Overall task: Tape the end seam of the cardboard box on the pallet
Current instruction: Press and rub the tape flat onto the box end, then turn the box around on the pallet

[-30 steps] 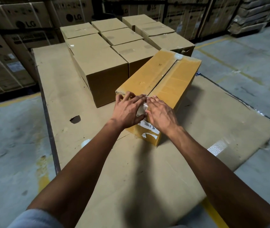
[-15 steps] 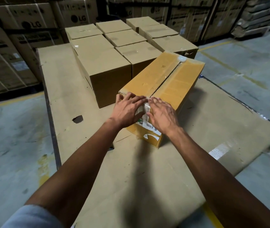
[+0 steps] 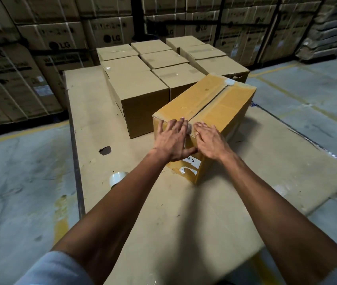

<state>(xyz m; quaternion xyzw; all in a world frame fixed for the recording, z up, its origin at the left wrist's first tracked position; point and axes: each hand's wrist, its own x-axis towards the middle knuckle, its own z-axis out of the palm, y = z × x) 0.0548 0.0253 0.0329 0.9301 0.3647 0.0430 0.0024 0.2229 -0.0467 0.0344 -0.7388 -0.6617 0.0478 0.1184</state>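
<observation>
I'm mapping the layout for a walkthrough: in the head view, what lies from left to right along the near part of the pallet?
Tape roll → left hand → right hand, both hands pressed flat on the near end of the yellow cardboard box.

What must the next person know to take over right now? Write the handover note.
Left hand: flat on the yellow box, near end, pressing tape by the seam.
Right hand: flat beside it, same edge.
Neither hand grips anything.
Tape roll: on the cardboard sheet, left of the arms.
Done: far end carries a tape patch.
Left: smooth the near-end tape down; the centre seam looks open.
</observation>
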